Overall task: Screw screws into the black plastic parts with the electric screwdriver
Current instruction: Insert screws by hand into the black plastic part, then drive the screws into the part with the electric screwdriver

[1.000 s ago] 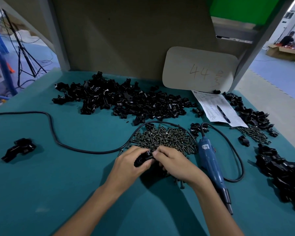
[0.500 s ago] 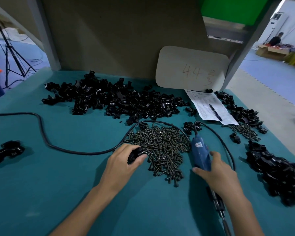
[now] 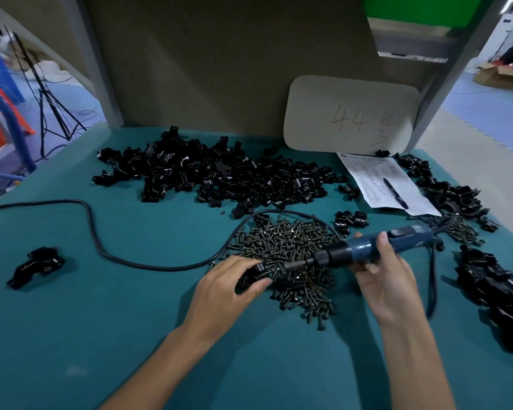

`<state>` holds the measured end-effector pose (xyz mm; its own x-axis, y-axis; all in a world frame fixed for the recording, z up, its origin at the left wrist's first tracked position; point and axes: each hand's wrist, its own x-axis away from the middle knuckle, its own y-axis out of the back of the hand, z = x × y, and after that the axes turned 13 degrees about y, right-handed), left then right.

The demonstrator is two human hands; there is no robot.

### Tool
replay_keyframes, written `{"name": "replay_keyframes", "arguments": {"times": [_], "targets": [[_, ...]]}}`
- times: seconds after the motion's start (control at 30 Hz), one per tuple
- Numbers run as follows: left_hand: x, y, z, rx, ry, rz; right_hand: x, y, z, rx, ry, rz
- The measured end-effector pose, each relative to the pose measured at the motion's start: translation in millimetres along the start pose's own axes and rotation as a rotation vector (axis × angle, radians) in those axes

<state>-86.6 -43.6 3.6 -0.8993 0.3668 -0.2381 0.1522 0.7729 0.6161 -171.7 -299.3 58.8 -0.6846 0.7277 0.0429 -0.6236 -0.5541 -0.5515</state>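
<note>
My left hand (image 3: 225, 287) grips a small black plastic part (image 3: 253, 275) at the near left edge of a pile of dark screws (image 3: 290, 255). My right hand (image 3: 382, 276) holds the blue electric screwdriver (image 3: 376, 245) lifted and lying almost level, its black nose and bit pointing left toward the part. The bit tip sits just right of the part, over the screws. Whether a screw sits in the part I cannot tell.
A big heap of black parts (image 3: 219, 176) lies at the back, more at the right (image 3: 495, 288) and far right (image 3: 453, 196). One part (image 3: 36, 266) lies alone at left. The black cable (image 3: 101, 250) loops across the teal mat. Paper with pen (image 3: 388, 184) lies at back right.
My right hand left the part, took hold of the screwdriver lying on the mat and raised it, swinging its bit left toward the part. My left hand kept its hold on the part.
</note>
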Motion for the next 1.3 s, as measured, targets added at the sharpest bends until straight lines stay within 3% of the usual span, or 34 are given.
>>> {"name": "replay_keyframes", "arguments": {"times": [0.87,1.3], "targets": [[-2,3,1,0.064,0.037,0.145,-5,-1,-28,-0.047,-0.070,-0.010],[-15,10,6,0.357,0.286,0.364,-5,10,-29,-0.312,-0.214,0.187]]}}
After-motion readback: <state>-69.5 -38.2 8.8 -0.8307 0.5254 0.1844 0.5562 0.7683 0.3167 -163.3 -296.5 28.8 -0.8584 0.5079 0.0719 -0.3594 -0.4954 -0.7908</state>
